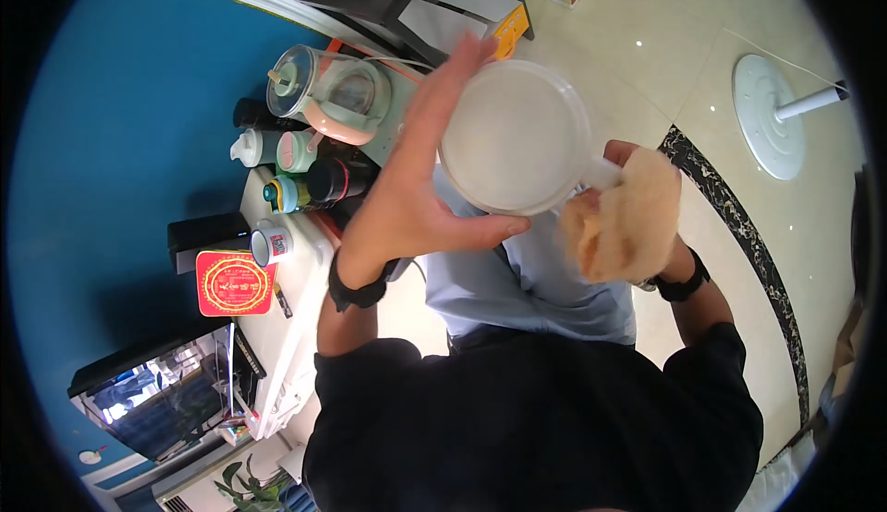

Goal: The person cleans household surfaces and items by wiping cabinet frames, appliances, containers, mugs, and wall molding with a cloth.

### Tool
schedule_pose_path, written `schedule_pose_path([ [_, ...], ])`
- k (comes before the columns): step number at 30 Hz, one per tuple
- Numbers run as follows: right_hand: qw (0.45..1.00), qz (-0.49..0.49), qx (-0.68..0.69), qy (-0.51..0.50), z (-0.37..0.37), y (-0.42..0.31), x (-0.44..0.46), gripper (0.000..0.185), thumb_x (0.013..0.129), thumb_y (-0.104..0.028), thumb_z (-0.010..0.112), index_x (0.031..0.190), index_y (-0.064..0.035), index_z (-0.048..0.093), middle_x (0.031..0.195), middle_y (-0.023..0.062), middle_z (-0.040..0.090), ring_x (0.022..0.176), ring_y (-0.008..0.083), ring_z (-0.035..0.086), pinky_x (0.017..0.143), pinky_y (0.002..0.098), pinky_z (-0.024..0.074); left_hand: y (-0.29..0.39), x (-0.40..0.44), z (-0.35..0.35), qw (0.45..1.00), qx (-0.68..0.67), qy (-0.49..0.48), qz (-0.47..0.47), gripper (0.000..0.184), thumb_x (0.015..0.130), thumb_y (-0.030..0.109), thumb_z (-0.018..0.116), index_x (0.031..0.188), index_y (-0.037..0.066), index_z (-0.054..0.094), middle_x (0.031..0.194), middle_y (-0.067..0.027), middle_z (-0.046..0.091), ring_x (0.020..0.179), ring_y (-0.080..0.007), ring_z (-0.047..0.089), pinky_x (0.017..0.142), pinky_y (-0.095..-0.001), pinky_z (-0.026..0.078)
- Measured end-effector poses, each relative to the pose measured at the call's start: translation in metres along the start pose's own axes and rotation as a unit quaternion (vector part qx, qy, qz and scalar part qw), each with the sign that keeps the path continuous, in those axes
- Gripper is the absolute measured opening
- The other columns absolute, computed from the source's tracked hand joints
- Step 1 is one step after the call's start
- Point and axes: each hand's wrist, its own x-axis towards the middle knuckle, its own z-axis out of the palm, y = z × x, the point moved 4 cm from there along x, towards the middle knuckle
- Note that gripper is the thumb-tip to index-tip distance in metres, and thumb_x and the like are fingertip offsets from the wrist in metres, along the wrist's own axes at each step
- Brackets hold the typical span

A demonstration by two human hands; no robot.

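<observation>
Looks like smooth, cloudy plastic on the round white vessel [515, 136] at upper centre; like soft, matt fabric in the tan cloth [637, 221], right of centre. Shows clear and shiny, glass or plastic, on the kettle [356, 96] at upper left. Gleams smooth on the red box [234, 283] and dark screen [176, 383], lower left; shines, polished, across the floor tiles [637, 68], upper right. Appears matt on the blue wall [139, 96], left.
</observation>
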Motion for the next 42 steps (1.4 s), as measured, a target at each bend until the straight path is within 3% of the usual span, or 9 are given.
schedule_pose_path([
  [5,0.957,-0.227,-0.178,0.005,-0.006,-0.028,0.007,0.031,0.068,-0.014,0.075,0.063,-0.0108,0.044,0.061,-0.0003,0.043,0.047,0.0137,0.048,0.04,0.0306,0.0361,-0.015,-0.022,0.04,0.944,-0.288,0.096,-0.128,0.109,0.063,0.028,0.084,0.151,0.002,0.025,0.149,-0.0162,0.036,0.14,-0.0258,0.032,0.113,-0.0394,0.027],
  [8,0.898,-0.329,-0.288,-0.042,-0.007,-0.045,0.003,0.03,0.068,-0.016,0.075,0.063,-0.0133,0.046,0.063,-0.0005,0.042,0.049,0.0123,0.049,0.04,0.0278,0.0363,-0.026,-0.028,0.04,0.937,-0.269,0.021,-0.223,0.108,0.067,0.037,0.079,0.151,0.001,0.023,0.148,-0.0159,0.037,0.138,-0.0252,0.035,0.112,-0.0366,0.027],
  [16,0.859,-0.431,-0.249,-0.116,0.005,-0.064,-0.006,0.021,0.079,-0.009,0.072,0.071,-0.0113,0.052,0.084,0.0058,0.059,0.057,0.0154,0.051,0.054,0.0246,0.0475,-0.028,-0.044,0.059,0.858,-0.422,-0.039,-0.289,0.117,0.064,0.05,0.078,0.151,-0.001,0.019,0.147,-0.017,0.038,0.135,-0.0271,0.04,0.112,-0.0364,0.029],
  [24,0.992,-0.087,0.045,-0.078,-0.029,-0.04,-0.011,0.036,0.081,-0.019,0.073,0.11,-0.0078,0.056,0.125,0.0167,0.058,0.088,0.0244,0.067,0.076,0.0326,0.0565,-0.031,-0.064,0.056,0.906,-0.374,0.096,-0.176,0.139,0.049,0.042,0.091,0.153,-0.001,0.009,0.143,-0.0168,0.042,0.132,-0.0286,0.044,0.11,-0.0409,0.034],
  [28,0.935,0.08,0.284,0.196,-0.039,-0.015,-0.019,0.028,0.094,-0.027,0.054,0.112,-0.0061,0.048,0.129,0.0227,0.051,0.112,0.028,0.055,0.093,0.0388,0.0474,-0.018,-0.064,0.057,0.981,-0.179,0.07,0.008,0.141,0.046,0.031,0.097,0.152,0.0,0.01,0.141,-0.0199,0.045,0.13,-0.03,0.047,0.108,-0.0414,0.037],
  [30,0.903,0.093,0.364,0.207,-0.025,-0.005,-0.014,0.041,0.099,-0.041,0.044,0.119,-0.0044,0.045,0.135,0.023,0.046,0.125,0.0315,0.047,0.107,0.0435,0.0362,-0.022,-0.065,0.063,0.973,-0.22,0.068,-0.022,0.138,0.047,0.031,0.098,0.15,-0.002,0.014,0.14,-0.0217,0.046,0.128,-0.0305,0.048,0.107,-0.0406,0.038],
  [34,0.926,0.128,0.354,0.0,0.02,-0.026,-0.006,0.072,0.089,-0.059,0.052,0.132,-0.0023,0.043,0.139,0.0215,0.044,0.128,0.0291,0.047,0.107,0.0403,0.0373,-0.024,-0.072,0.073,0.871,-0.393,0.133,-0.263,0.121,0.053,0.033,0.096,0.144,-0.005,0.028,0.137,-0.0231,0.048,0.124,-0.0305,0.052,0.105,-0.0385,0.04],
  [38,0.897,0.195,0.391,-0.064,0.03,-0.03,-0.014,0.088,0.085,-0.065,0.055,0.14,0.0014,0.037,0.139,0.018,0.046,0.128,0.0261,0.047,0.106,0.0379,0.0387,-0.023,-0.076,0.067,0.782,-0.481,0.181,-0.353,0.124,0.053,0.034,0.096,0.146,-0.003,0.024,0.137,-0.024,0.047,0.125,-0.0315,0.051,0.106,-0.04,0.04],
  [42,0.893,0.259,0.356,-0.093,0.027,-0.023,-0.046,0.056,0.093,-0.019,0.056,0.141,0.0028,0.036,0.132,0.0137,0.051,0.121,0.0212,0.05,0.1,0.0335,0.0423,-0.022,-0.08,0.057,0.753,-0.504,0.222,-0.361,0.126,0.053,0.034,0.096,0.147,-0.002,0.02,0.137,-0.025,0.046,0.125,-0.0325,0.051,0.106,-0.0414,0.04],
])
